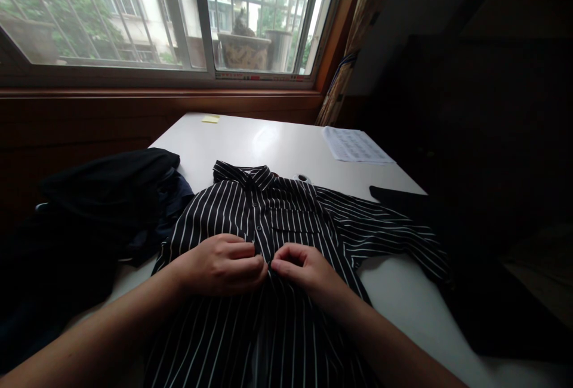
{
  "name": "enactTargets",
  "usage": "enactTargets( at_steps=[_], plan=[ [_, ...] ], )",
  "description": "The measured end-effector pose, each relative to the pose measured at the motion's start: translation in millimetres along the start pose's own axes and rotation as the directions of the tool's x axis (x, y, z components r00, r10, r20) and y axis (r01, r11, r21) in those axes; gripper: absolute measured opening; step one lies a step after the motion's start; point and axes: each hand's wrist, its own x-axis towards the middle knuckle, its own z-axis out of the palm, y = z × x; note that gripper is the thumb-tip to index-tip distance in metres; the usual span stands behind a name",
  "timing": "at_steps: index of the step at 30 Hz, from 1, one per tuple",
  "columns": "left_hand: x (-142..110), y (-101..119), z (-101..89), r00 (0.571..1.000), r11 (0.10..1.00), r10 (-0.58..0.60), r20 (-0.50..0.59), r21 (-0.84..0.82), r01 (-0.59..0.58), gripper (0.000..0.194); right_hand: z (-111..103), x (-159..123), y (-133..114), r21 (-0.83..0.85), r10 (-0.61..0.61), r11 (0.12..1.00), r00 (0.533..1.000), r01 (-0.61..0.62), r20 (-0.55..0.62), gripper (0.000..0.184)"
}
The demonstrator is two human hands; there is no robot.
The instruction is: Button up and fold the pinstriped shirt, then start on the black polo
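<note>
A black shirt with white stripes (pixel 295 221) lies front side up on the white table, its collar pointing towards the window. Both hands meet at the button placket, around the middle of the shirt. My left hand (pixel 230 265) is closed, its fingertips pinching the placket edge. Opposite it, my right hand (pixel 302 262) pinches the cloth between thumb and forefinger. The button between the fingertips is hidden. Above the hands the placket lies together up to the collar; below them the front edges part slightly. One sleeve (pixel 385 227) stretches out to the right.
Dark clothes (pixel 116 197) are heaped at the left of the white table (pixel 250 137). Printed papers (pixel 356 145) lie at the back right, a yellow sticky note (pixel 210 119) at the back left. A small round white object (pixel 302 178) sits behind the shirt's shoulder. Dark cloth (pixel 398 197) lies at the right edge.
</note>
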Motion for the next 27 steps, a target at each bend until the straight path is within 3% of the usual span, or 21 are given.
enactTargets(
  at_steps=[27],
  plan=[
    [0.9, 0.4, 0.2, 1.0, 1.0, 0.003, -0.018, -0.013, -0.003, 0.007, -1.9, -0.2, 0.8, -0.016, -0.025, 1.0, 0.999, 0.026, 0.035, 0.017]
  ],
)
